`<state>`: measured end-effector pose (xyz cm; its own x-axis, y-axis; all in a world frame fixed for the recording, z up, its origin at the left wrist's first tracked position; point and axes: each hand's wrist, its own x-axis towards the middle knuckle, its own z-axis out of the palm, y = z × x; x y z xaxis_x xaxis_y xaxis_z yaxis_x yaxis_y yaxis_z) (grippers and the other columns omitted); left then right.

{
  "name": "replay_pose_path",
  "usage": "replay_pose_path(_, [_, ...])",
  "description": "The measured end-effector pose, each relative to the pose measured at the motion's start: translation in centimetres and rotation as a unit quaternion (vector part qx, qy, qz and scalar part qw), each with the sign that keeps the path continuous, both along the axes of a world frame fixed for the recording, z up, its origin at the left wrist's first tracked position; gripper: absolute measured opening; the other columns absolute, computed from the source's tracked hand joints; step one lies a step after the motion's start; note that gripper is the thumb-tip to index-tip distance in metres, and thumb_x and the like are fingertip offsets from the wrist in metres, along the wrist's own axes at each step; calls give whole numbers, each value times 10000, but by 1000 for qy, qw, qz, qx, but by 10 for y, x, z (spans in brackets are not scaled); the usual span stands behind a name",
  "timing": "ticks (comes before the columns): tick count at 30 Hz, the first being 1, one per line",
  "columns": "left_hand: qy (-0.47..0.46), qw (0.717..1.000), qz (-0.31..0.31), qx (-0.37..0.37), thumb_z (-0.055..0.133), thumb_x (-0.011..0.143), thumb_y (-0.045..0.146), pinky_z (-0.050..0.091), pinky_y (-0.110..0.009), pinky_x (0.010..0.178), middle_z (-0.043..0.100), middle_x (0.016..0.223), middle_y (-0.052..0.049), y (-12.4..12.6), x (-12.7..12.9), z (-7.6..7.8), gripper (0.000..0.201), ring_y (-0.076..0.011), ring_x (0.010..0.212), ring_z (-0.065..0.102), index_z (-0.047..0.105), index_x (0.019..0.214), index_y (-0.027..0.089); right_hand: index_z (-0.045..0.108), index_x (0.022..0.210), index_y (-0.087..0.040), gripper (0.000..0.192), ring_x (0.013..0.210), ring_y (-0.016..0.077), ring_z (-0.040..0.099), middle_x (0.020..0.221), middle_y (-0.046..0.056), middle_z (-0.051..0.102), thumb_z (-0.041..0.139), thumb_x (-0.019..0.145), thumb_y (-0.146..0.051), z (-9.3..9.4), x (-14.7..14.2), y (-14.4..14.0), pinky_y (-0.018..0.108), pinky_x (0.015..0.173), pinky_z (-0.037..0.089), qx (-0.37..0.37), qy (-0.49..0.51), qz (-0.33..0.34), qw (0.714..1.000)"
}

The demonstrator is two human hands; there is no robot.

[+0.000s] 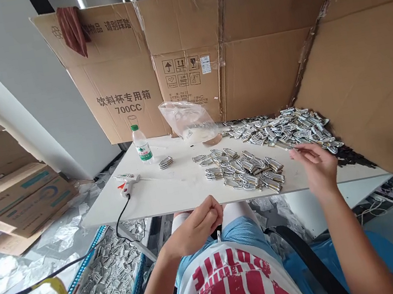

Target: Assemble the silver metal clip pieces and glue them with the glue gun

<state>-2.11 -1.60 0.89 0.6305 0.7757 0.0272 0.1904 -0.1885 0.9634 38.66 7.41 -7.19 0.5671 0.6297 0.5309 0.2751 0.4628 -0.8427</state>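
Note:
My right hand (316, 162) rests at the white table's (173, 189) front right edge, fingers pinched on a thin pale stick that points left toward the near pile of silver metal buckles (243, 169). A larger heap of buckles (284, 129) lies behind it along the cardboard. My left hand (199, 223) is below the table's front edge over my lap, fingers curled on a small pale piece I cannot make out. A small stack of buckles (165, 162) lies apart, left of centre.
A glue gun (126, 182) lies at the table's left with its cord hanging off. A water bottle (142, 146) and clear plastic bag (189, 120) stand at the back. Cardboard walls (258, 45) enclose the back and right. A blue tray of buckles (102, 280) sits on the floor at left.

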Motion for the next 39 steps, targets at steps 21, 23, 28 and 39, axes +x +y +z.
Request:
replay_pose_path(21, [-66, 987, 146, -24, 896, 887, 391, 603, -308, 754, 804, 790, -62, 6, 8, -10, 238, -201, 773, 774, 809, 897, 170, 791, 1141, -301, 176, 974, 253, 788, 1081, 61, 797, 834, 981, -239, 40, -138, -80, 395, 861, 665, 83, -350, 292, 886])
replay_pose_path(23, [-74, 987, 144, -11, 877, 905, 389, 617, -334, 828, 816, 908, -83, 7, 8, -11, 219, -219, 861, 791, 850, 958, 178, 792, 1144, -307, 176, 966, 257, 788, 1074, 62, 797, 833, 983, -251, 40, -140, -80, 403, 856, 672, 87, -349, 288, 888])
replay_pose_path(28, [-57, 984, 162, 47, 776, 980, 424, 604, -344, 838, 739, 1094, -93, 8, 8, -10, 247, -208, 913, 750, 900, 1092, 241, 792, 1150, -314, 166, 966, 261, 789, 1063, 60, 797, 816, 998, -254, 40, -143, -82, 411, 860, 677, 88, -348, 282, 890])
replay_pose_path(39, [-13, 968, 240, 76, 866, 899, 405, 460, -288, 678, 791, 829, -37, 4, 13, -12, 216, -154, 709, 613, 800, 922, 200, 770, 1184, -310, 191, 981, 248, 783, 1061, 63, 780, 795, 1017, -222, 41, -153, -91, 403, 859, 679, 104, -359, 283, 883])
